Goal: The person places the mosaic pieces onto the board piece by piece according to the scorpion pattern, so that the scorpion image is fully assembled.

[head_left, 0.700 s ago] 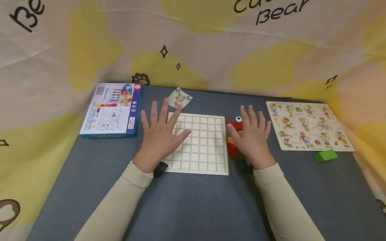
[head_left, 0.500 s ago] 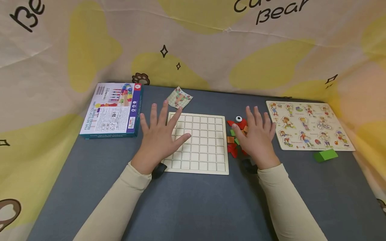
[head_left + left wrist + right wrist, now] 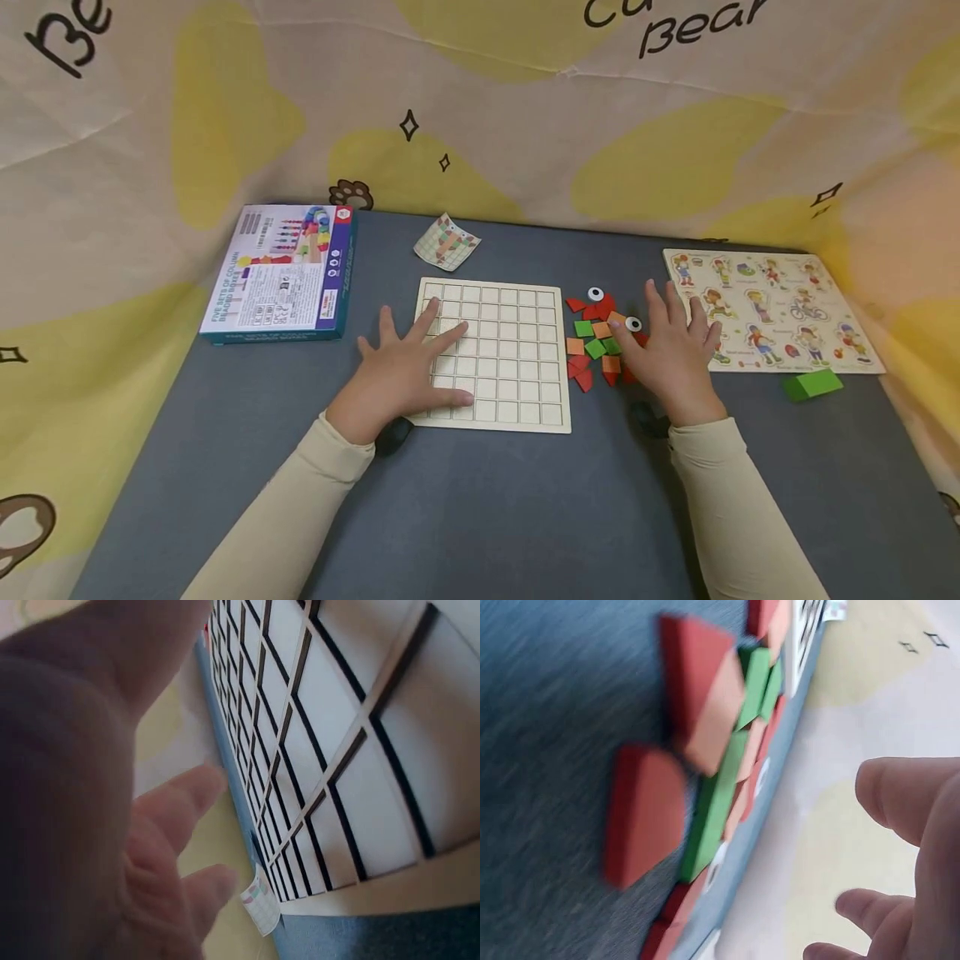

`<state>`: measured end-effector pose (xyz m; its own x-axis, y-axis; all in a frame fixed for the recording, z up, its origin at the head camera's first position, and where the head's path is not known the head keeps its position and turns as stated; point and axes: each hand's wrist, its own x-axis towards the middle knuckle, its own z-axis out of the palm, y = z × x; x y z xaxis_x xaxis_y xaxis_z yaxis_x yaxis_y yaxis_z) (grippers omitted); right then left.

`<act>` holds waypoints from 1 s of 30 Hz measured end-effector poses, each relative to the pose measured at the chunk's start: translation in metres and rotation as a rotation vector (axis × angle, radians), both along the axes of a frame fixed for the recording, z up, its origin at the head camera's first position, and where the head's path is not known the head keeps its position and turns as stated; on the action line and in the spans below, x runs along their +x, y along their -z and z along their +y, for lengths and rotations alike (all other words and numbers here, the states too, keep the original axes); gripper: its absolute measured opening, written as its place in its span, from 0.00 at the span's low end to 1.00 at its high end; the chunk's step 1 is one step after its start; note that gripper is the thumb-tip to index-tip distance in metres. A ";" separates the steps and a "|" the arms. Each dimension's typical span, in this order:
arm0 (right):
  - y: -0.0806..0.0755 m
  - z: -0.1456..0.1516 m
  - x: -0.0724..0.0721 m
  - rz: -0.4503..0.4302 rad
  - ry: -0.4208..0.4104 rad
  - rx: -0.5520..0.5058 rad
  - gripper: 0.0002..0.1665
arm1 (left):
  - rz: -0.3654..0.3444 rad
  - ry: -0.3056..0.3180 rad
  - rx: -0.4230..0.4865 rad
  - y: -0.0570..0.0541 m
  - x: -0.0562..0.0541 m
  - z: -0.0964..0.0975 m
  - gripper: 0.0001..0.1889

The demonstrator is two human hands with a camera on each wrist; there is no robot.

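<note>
A pale wooden grid board (image 3: 517, 358) lies flat at the middle of the table. Over its left edge my left hand (image 3: 393, 371) spreads its fingers, holding nothing; the thumb and two fingers overlap the squares. The board's cells (image 3: 367, 810) fill much of the left wrist view. To the board's right lies a loose cluster of red, orange and green pieces (image 3: 595, 348), along with two white eye-like discs (image 3: 596, 294). Just right of that cluster is my right hand (image 3: 671, 362), fingers extended and nothing held. Red, orange and green pieces (image 3: 645, 817) show beside it in the right wrist view.
A boxed bead set (image 3: 277, 275) lies at the back left. Behind the board is a small curled pattern card (image 3: 447, 242). A picture puzzle board (image 3: 776, 308) lies at the right, with a green block (image 3: 813, 384) by its front edge. A printed cloth hangs behind.
My right hand has moved right, uncovering more of the coloured pieces and a second eye-like disc. My left hand has lowered toward the board's left side, its fingers spread.
</note>
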<state>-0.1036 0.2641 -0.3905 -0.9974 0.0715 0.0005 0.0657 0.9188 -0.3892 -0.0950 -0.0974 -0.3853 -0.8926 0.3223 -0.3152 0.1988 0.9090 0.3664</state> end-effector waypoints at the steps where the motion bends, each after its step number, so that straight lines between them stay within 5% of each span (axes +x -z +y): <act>1: 0.001 0.002 0.000 -0.012 0.006 0.005 0.52 | -0.024 0.005 0.004 0.000 0.000 0.000 0.57; 7: 0.006 0.008 0.003 -0.080 0.019 0.045 0.47 | -0.104 0.037 0.006 0.001 0.002 -0.001 0.60; 19: 0.007 0.006 0.004 -0.155 -0.063 0.098 0.33 | -0.145 0.029 -0.008 0.000 0.000 0.001 0.62; 30: 0.005 0.018 -0.022 -0.051 -0.118 0.212 0.24 | -0.138 0.026 0.006 0.000 0.001 0.002 0.63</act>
